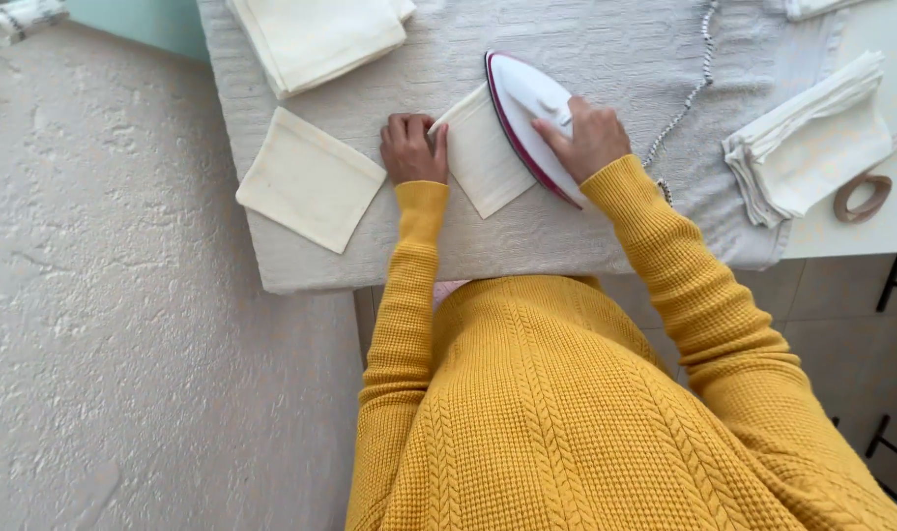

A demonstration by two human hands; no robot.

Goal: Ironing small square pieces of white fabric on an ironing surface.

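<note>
On the far left, a folded cream cloth square [311, 179] is lying flat on the grey padded table cover [586, 59], near its front edge. Up above it, a stack of folded cream cloths [316, 34] is sitting at the back of the cover. Next, the left hand [414, 147] is pressing down on the left corner of another small cream cloth [486, 157], with the fingers bent and close together on the cloth. The white iron with a dark red rim [527, 108] is sitting on the right side of that same cloth, tipped on a slant. The right hand [586, 138] is gripping the iron from above, fingers wrapped around its handle. A speckled cord [689, 84] is running from the iron up across the cover. Far right, a pile of folded white cloths [812, 143] is lying beside a brown tape ring [861, 197]. Yellow knitted sleeves [665, 256] are covering both arms.
</note>
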